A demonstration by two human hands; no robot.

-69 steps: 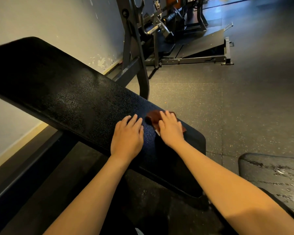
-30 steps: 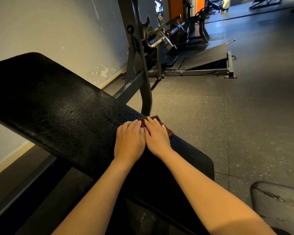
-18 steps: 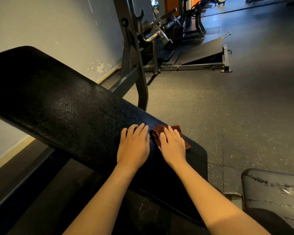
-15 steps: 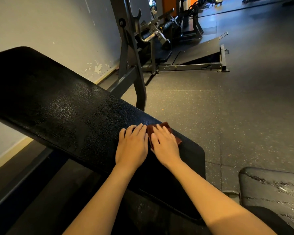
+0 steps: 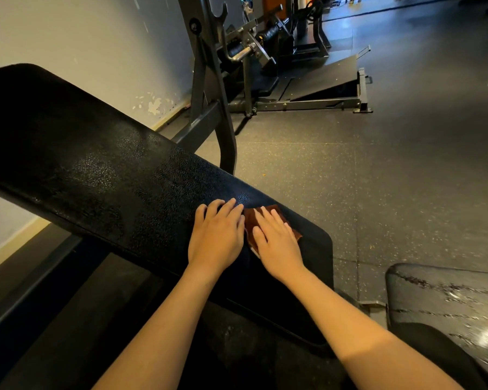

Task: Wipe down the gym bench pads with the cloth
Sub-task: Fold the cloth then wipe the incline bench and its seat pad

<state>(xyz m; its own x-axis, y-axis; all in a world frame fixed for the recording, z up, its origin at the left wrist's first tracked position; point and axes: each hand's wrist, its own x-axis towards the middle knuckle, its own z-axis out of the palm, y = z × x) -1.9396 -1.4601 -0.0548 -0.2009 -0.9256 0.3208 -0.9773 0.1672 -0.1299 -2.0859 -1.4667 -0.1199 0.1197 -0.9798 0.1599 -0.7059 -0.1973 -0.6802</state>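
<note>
A long black textured bench pad (image 5: pixel 102 170) slopes from upper left down to lower right. Near its lower end lies a small brown cloth (image 5: pixel 251 220), pressed flat under my right hand (image 5: pixel 276 240), whose fingers are spread over it. My left hand (image 5: pixel 217 235) rests palm down on the bare pad right beside it, fingers together, holding nothing. A second black pad (image 5: pixel 445 302), with wet streaks on it, shows at the lower right.
A grey steel rack upright (image 5: pixel 209 80) stands just behind the pad. Farther back are a loaded machine and a slanted foot plate (image 5: pixel 321 83). A pale wall (image 5: pixel 82 38) runs on the left; dark speckled rubber floor (image 5: pixel 406 178) lies to the right.
My right hand has slid the cloth back and forth across the pad's lower end, now slightly right and down of half a second ago. My left hand has stayed planted.
</note>
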